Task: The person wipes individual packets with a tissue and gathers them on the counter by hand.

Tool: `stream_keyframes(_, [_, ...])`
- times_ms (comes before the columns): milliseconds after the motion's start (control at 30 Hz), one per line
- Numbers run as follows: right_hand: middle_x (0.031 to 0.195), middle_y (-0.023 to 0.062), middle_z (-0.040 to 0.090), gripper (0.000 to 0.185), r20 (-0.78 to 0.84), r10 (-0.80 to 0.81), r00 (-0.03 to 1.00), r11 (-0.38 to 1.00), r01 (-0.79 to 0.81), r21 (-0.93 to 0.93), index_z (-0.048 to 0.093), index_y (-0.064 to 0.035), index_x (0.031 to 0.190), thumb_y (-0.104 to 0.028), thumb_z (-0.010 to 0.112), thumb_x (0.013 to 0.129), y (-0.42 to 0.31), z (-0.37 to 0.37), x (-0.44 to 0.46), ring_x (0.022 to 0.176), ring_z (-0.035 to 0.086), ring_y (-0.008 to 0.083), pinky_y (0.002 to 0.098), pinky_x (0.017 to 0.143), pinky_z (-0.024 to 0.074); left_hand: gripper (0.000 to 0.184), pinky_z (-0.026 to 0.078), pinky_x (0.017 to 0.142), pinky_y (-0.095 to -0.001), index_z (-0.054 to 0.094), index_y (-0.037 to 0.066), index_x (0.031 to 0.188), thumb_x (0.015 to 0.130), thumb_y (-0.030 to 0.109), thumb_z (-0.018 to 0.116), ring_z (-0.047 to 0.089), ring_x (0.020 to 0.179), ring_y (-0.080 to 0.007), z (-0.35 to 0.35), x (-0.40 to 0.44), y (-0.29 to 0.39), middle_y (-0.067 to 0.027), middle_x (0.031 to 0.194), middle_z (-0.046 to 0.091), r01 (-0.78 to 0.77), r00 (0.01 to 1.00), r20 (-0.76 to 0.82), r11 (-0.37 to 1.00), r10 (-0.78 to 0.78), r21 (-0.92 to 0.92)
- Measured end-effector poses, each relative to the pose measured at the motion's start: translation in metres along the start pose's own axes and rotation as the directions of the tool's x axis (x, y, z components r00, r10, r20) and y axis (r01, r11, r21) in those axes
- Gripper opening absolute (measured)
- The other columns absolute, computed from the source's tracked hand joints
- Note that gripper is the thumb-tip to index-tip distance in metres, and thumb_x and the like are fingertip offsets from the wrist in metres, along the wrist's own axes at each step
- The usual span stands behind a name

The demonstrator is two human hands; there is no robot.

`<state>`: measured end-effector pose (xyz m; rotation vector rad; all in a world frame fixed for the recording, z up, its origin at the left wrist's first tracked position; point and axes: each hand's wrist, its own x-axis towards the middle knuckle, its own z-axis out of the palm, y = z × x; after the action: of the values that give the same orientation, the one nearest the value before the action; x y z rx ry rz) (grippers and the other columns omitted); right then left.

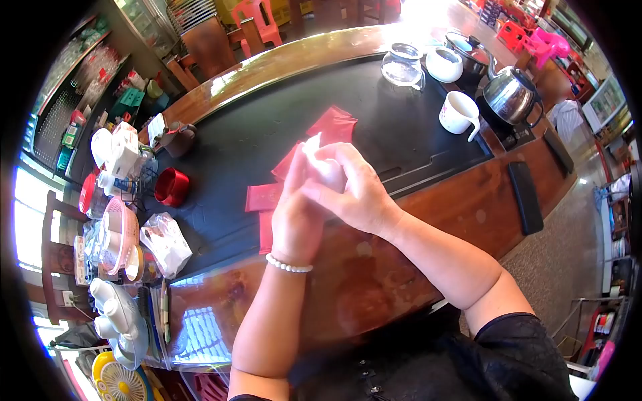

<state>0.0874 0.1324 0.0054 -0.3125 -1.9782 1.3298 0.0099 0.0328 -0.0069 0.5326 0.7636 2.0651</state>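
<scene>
Both hands meet above the middle of the black tray surface (pixel 227 147). A white, soft-looking item (pixel 328 170), perhaps tissue, sits between them. My left hand (pixel 294 214), with a white bead bracelet at the wrist, is upright with its fingers pressed against the item's left side. From the right, my right hand (pixel 358 190) curls its fingers and thumb round the same item. Several flat red packets (pixel 331 125) lie on the black surface behind and to the left of the hands, partly hidden by them. What the white item contains cannot be seen.
At the back right stand a glass pot (pixel 402 67), a white mug (pixel 459 113) and a steel kettle (pixel 511 97). A black phone-like slab (pixel 525 198) lies on the wooden rim. On the left are a red cup (pixel 172 187), a plastic bag (pixel 166 244) and a pink basket (pixel 120 234).
</scene>
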Motion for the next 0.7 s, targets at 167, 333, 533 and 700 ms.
stream_keyframes(167, [0.089,0.0019,0.063,0.014,0.213,0.271,0.939,0.765,-0.344,0.544,0.06,-0.0027,0.098,-0.006,0.066,0.086,0.006,-0.015,0.012,0.081,0.057,0.0071,0.0223,0.074,0.0457,0.054,0.031,0.111,-0.038,0.033,0.007,0.145,0.093,0.006,0.05,0.04,0.132,-0.0211,0.001,-0.003,-0.001,-0.0084,0.143,0.041,-0.01,0.999,-0.034,0.998,0.012,0.062])
stream_keyframes(333, [0.091,0.0023,0.062,0.013,0.225,0.31,0.924,0.668,-0.38,0.64,0.06,-0.0021,0.096,-0.004,0.067,0.085,0.006,-0.009,0.013,0.086,0.058,0.0086,0.0229,0.076,0.0459,0.05,0.032,0.11,-0.0427,0.035,0.011,0.144,0.096,0.013,0.05,0.042,0.131,-0.0213,-0.002,-0.004,-0.002,-0.005,0.14,0.046,0.108,0.994,0.033,0.985,-0.104,-0.137])
stream_keyframes(533, [0.099,0.0053,0.06,0.018,0.006,0.227,0.974,0.843,-0.199,0.5,0.06,-0.0007,0.099,-0.004,0.068,0.084,0.009,-0.011,0.013,0.093,0.058,0.0114,0.0265,0.082,0.0464,0.04,0.042,0.103,-0.0451,0.042,0.012,0.138,0.098,0.016,0.047,0.05,0.124,-0.0226,-0.008,-0.002,0.004,-0.0058,0.134,0.052,0.091,0.99,-0.089,0.983,-0.106,-0.158])
stream_keyframes(700, [0.109,0.0142,0.055,0.033,0.212,-0.38,0.9,0.906,0.409,-0.111,0.064,-0.0016,0.106,-0.005,0.068,0.074,-0.006,-0.014,0.009,0.103,0.057,0.0307,0.0351,0.091,0.0459,0.039,0.036,0.108,-0.0409,0.046,0.006,0.135,0.102,0.025,0.039,0.049,0.125,-0.0238,-0.011,0.004,0.004,-0.01,0.135,0.051,-0.009,0.991,-0.128,0.954,-0.031,-0.299])
